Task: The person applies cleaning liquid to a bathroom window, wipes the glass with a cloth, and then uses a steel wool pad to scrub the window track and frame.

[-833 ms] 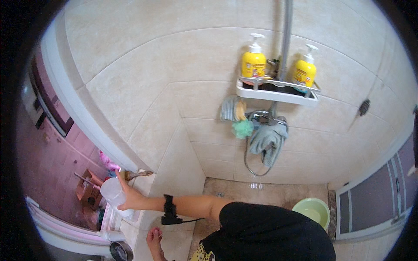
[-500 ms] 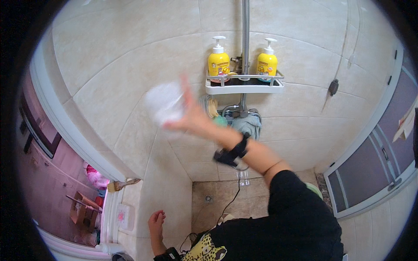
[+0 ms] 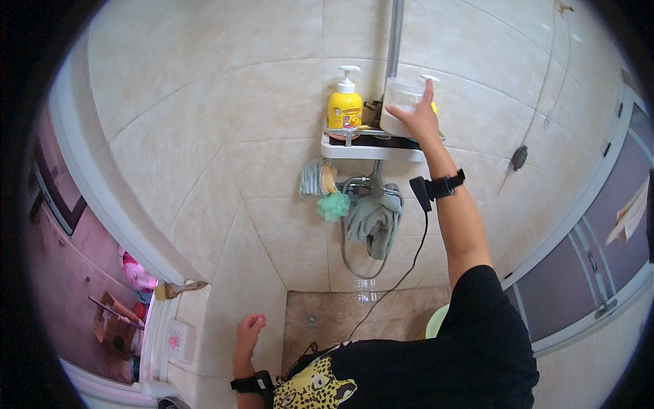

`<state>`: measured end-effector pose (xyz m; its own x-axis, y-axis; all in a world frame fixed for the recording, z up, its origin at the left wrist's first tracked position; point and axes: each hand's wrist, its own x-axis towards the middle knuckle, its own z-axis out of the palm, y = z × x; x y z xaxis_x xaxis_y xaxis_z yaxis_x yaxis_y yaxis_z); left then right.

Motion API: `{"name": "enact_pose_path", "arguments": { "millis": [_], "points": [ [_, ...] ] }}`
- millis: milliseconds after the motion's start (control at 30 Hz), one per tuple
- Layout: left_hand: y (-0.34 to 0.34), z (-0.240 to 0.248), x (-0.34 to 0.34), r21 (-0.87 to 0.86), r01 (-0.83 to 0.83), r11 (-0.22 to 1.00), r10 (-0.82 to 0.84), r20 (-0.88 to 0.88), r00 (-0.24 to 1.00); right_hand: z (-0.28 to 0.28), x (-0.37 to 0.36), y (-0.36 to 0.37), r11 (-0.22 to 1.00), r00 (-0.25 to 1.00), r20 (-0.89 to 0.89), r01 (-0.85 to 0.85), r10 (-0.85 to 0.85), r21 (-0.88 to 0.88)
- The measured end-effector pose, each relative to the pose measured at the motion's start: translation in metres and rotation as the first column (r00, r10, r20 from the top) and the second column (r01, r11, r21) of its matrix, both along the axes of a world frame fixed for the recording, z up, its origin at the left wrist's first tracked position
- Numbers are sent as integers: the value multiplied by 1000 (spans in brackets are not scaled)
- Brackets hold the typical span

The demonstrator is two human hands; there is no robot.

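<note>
At the wall shelf (image 3: 373, 151), my right hand (image 3: 421, 121) grips a translucent white plastic tub (image 3: 402, 112), thumb on the near side and fingers round its right. The tub is at shelf height, in front of the metal pole; whether its base touches the shelf is hard to tell. Behind my fingers, a second yellow pump bottle (image 3: 434, 107) is mostly hidden. To the left stands a yellow pump bottle (image 3: 345, 108) with a white pump. My left hand (image 3: 250, 332) hangs low beside the left wall, fingers curled together, nothing seen in it.
Below the shelf hang a grey towel (image 3: 376, 221), a green bath puff (image 3: 334, 206), a striped cloth (image 3: 312, 177) and a shower hose. A brush (image 3: 178, 290) lies on the left ledge near a soap dish (image 3: 180, 341). A cable runs down from my right wrist.
My right hand has carried the white tub from the left wall over to the shelf on the right. The left hand stays low, nearly in place. The view has shifted slightly.
</note>
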<state>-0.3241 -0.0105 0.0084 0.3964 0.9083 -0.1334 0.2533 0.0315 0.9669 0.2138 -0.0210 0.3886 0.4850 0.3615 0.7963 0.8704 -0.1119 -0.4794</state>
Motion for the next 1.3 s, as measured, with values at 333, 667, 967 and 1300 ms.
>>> {"name": "enact_pose_path", "arguments": {
  "millis": [333, 667, 967, 1300],
  "points": [
    [-11, 8, -25, -12, -97, 995, 96, -33, 995, -22, -14, 29, 968, 968, 235, 30, -91, 251],
    [-38, 34, -65, 252, -429, 868, 449, -27, 893, -222, -248, 53, 484, 468, -222, -875, 856, 23],
    [-179, 65, -162, 175, -713, 678, 721, 25, 692, -279, -566, -33, -364, -216, -521, -909, 826, -201],
    [-292, 53, -238, 85, -857, 508, 857, 51, 513, -293, -689, -78, -417, -463, 13, -808, 886, -416]
  ]
}}
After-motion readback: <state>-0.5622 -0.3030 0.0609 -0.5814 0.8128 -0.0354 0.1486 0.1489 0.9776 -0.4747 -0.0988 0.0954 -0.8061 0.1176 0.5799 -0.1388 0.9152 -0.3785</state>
